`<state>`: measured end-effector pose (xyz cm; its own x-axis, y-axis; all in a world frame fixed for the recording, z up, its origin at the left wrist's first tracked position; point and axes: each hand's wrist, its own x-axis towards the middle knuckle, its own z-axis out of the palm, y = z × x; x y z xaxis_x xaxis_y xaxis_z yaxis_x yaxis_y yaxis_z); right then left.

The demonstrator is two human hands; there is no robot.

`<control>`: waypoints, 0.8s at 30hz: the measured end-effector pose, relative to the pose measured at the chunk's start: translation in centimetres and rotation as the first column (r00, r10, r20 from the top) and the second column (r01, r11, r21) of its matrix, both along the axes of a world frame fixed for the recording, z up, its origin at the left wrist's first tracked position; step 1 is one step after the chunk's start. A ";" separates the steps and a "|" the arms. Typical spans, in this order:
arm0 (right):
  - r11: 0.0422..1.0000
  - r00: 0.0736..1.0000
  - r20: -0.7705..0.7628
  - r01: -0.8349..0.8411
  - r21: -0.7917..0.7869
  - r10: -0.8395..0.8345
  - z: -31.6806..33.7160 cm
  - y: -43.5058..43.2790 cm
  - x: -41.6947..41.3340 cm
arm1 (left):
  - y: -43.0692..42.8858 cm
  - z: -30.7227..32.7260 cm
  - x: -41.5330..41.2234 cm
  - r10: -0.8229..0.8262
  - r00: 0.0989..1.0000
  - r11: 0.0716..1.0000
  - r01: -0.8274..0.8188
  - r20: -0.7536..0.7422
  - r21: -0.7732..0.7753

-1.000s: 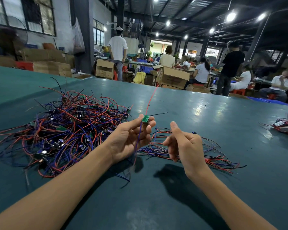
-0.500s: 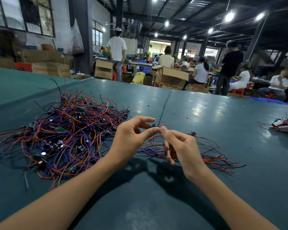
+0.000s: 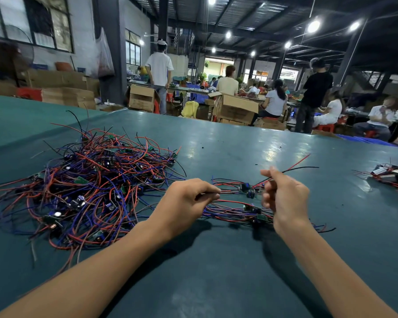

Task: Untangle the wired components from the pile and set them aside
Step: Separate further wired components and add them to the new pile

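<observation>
A tangled pile (image 3: pixel 90 191) of red, blue and black wires with small green boards lies on the left of the teal table (image 3: pixel 216 283). A smaller sorted bunch (image 3: pixel 234 210) lies flat between my hands. One wired component (image 3: pixel 245 187) is stretched across it. My left hand (image 3: pixel 184 203) pinches its wires at one end. My right hand (image 3: pixel 285 198) grips the other end, with its red and black wire tips (image 3: pixel 299 164) sticking out to the upper right.
Another small heap of wired parts (image 3: pixel 393 177) sits at the table's right edge. Beyond the far edge stand cardboard boxes (image 3: pixel 236 109) and several people working at benches.
My hands have moved apart and lower, stretching the component out over the sorted bunch. The right hand has shifted right, and the red and black tips now point up to the right.
</observation>
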<state>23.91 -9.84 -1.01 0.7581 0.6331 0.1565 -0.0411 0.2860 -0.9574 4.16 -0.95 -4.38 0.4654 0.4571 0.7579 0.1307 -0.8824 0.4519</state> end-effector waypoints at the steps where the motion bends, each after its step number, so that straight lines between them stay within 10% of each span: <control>1: 0.998 0.998 0.001 0.057 -0.011 -0.057 -0.1 0.0 0.6 | 0.0 -0.1 0.1 0.000 1.000 1.000 0.000 -0.009 -0.018; 16: 0.772 0.816 0.209 0.578 -0.265 -0.540 -0.6 -0.3 5.1 | 0.1 -1.0 0.3 -0.030 0.890 0.991 -0.033 -0.455 -0.130; 21: 0.705 0.524 0.622 0.706 0.065 -0.582 -0.1 -0.8 2.1 | 0.3 0.4 -0.3 0.127 0.940 0.992 -0.115 -0.316 0.058; 24: 0.812 0.405 0.753 0.509 0.286 -0.519 -0.2 -0.4 -0.6 | 1.4 1.7 -1.5 0.405 0.900 0.907 -0.373 -0.162 0.197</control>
